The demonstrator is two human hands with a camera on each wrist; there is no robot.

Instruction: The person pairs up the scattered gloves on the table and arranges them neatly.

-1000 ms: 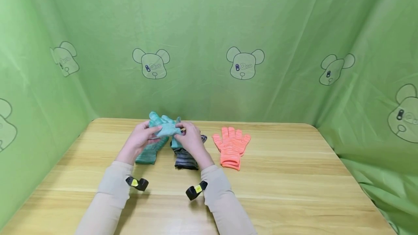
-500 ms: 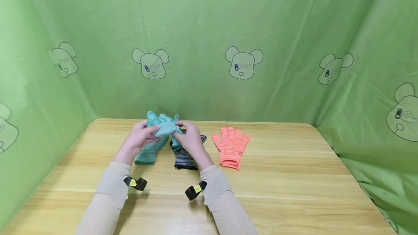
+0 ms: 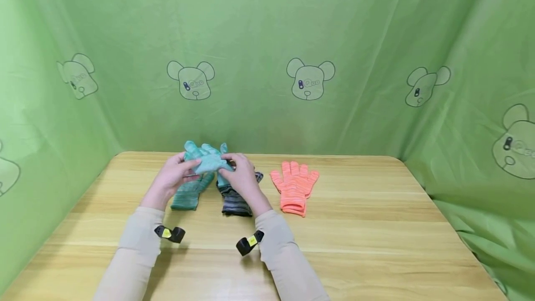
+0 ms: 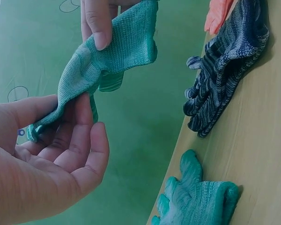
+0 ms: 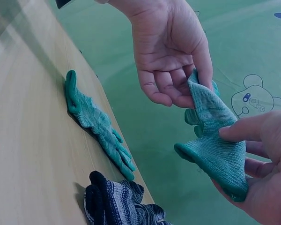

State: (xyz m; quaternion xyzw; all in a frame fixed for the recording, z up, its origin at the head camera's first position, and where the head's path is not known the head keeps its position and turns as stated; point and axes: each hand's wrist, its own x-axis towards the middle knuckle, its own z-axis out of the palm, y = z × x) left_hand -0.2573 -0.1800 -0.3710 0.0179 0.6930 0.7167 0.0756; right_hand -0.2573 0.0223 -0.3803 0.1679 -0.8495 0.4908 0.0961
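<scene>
A teal knit glove (image 3: pixel 209 163) is held up above the table between both hands. My left hand (image 4: pixel 51 164) pinches its finger end between thumb and curled fingers. At the cuff end, my right hand (image 5: pixel 271 159) grips the fabric, thumb on the near face. Below, a second teal glove (image 5: pixel 96 119) lies on the table at the left. Dark grey-and-white striped gloves (image 4: pixel 227 65) lie to its right, partly covered by my right hand in the head view. Farther right sits an orange pair of gloves (image 3: pixel 294 187), stacked and spread flat.
The wooden table (image 3: pixel 376 226) meets a green curtain (image 3: pixel 251 120) along its back edge, and more curtain hangs on both sides. Each wrist wears a black strap device; the left device (image 3: pixel 170 233) and the right device (image 3: pixel 250 243) stand out above the tabletop.
Both hands and the held teal glove have drifted slightly left and up in the head view. The grip looks the same, and the gloves on the table stay put.
</scene>
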